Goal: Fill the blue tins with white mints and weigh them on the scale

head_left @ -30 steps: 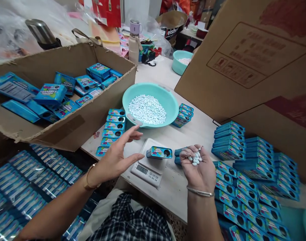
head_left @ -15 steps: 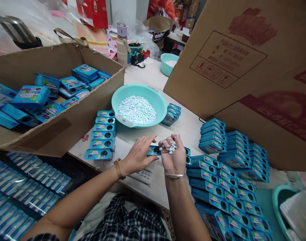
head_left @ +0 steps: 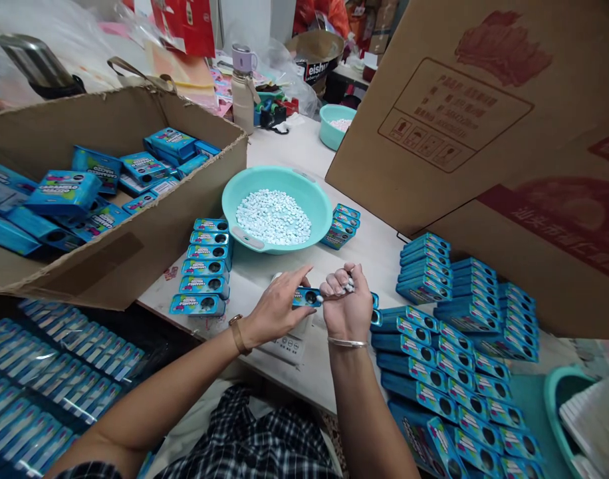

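Note:
My left hand (head_left: 272,306) curves around a small blue candy tin (head_left: 304,297), thumb on its near side and fingers on its far side. The tin's round dark opening faces up, and its lower part is hidden by the hand. Just right of the opening, my right hand (head_left: 345,309) is closed around several pale candies (head_left: 350,286); a candy shows at the hand's left edge, beside the tin. Below the left hand, a white scale (head_left: 288,349) with buttons is partly covered. A turquoise basin (head_left: 317,226) of loose candies stands beyond both hands.
A row of blue tins (head_left: 202,286) stands left, with stacked tins (head_left: 419,346) to the right. An open carton (head_left: 135,259) holding tins sits at far left; a tall cardboard box (head_left: 434,193) rises at right. A bottle (head_left: 243,100) stands at the back.
My right hand's fingers have curled further over the candies and the hand has turned, so fewer candies show. The left hand stays around the tin.

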A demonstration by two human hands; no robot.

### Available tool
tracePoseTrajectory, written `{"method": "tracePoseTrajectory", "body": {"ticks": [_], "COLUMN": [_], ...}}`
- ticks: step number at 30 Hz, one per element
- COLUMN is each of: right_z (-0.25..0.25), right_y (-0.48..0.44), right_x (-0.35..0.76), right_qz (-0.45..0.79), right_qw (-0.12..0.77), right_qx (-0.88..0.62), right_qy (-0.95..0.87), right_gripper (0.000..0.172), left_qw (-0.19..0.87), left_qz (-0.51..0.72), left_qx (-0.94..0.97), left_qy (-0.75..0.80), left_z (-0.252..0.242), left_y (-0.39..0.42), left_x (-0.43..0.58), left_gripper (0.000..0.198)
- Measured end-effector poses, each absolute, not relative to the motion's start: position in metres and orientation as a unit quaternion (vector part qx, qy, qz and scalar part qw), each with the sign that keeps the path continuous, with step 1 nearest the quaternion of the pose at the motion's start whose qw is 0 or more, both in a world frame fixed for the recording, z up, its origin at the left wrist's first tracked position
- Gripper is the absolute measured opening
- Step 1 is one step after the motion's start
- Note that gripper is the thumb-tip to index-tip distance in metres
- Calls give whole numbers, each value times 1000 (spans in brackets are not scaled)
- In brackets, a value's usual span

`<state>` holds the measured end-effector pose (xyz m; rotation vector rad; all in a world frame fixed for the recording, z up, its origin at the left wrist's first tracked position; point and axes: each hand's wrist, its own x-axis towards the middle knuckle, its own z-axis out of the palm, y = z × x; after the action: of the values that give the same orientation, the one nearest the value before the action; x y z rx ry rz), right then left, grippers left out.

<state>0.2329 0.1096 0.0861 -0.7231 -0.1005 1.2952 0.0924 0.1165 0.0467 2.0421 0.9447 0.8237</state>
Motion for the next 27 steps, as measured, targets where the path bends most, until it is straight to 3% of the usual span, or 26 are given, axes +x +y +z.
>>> {"method": "tracePoseTrajectory", "body": {"ticks": [7,15,21,27], "right_z": [95,104,108,105], "right_y": [94,67,64,62], "right_x": [276,308,307,310], "right_qz": [667,639,625,622], "right_qw": [709,736,745,748], "right_qx": [-229,-223,-231,-229], "right_qy": [-3,-15,-6,-10], "right_gripper": [20,16,26,29], "left_qw": [368,300,285,206], "left_qz": [356,379,344,333], "left_qx": [775,723,772,825], "left_qy": [370,494,451,408], "left_z": [74,99,95,96], "left_y": [116,107,104,106], "left_x": [54,2,11,28], "left_gripper": [87,58,32,22]}}
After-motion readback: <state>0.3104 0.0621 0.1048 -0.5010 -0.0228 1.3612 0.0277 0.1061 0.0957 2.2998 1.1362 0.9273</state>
